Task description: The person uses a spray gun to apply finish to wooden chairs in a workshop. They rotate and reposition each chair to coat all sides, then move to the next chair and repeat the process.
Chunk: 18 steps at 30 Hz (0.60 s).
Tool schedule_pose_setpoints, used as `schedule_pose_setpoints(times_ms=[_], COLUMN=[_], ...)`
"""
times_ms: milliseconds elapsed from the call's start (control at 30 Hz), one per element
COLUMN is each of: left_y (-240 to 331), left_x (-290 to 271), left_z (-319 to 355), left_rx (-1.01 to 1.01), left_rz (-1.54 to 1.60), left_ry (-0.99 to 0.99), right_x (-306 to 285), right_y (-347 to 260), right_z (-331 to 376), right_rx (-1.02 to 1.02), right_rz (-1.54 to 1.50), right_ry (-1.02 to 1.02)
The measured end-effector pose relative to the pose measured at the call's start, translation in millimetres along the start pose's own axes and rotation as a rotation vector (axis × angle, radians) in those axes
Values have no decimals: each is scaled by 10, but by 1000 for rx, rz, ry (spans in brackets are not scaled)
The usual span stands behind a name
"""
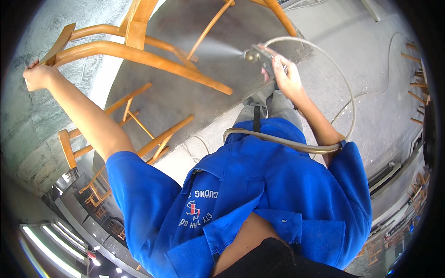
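My left hand (39,76) is closed around the end of an orange-brown wooden chair frame (130,53) at the upper left, holding it tilted. The frame has long curved legs and flat crosspieces. In my right hand (288,78), near the upper middle, is a metal spray gun (259,56). A pale mist fans out leftward from its nozzle toward the chair frame, the two apart. A clear hose (348,85) loops from the gun round my right side and passes across my waist.
Another wooden chair frame (162,139) stands below my left arm, by a wide dark grey surface (194,106). A grey-green wall (28,118) rises at the left. More wooden pieces (418,85) line the far right. A thin hose (385,83) trails over the concrete floor (333,60).
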<state>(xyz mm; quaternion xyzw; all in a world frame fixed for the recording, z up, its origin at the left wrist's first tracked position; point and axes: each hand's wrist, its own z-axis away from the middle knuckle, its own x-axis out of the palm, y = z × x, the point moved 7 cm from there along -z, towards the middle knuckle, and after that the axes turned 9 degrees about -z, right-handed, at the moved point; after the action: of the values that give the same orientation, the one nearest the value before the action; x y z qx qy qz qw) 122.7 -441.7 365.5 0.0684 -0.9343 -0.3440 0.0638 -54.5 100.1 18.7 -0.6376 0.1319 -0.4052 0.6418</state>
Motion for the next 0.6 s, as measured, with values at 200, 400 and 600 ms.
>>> schedule_pose_setpoints(times_ms=[200, 400, 600], left_y=[349, 509, 654], left_x=[34, 56, -28], left_z=[256, 357, 351], left_rx=[159, 123, 115], left_rz=[-254, -353, -524], left_ry=[-243, -499, -816], right_x=[-407, -256, 738], right_y=[-421, -728, -1109], right_z=[-97, 293, 245], right_rx=[-233, -143, -162], right_rz=[302, 131, -697], right_ry=[216, 357, -113])
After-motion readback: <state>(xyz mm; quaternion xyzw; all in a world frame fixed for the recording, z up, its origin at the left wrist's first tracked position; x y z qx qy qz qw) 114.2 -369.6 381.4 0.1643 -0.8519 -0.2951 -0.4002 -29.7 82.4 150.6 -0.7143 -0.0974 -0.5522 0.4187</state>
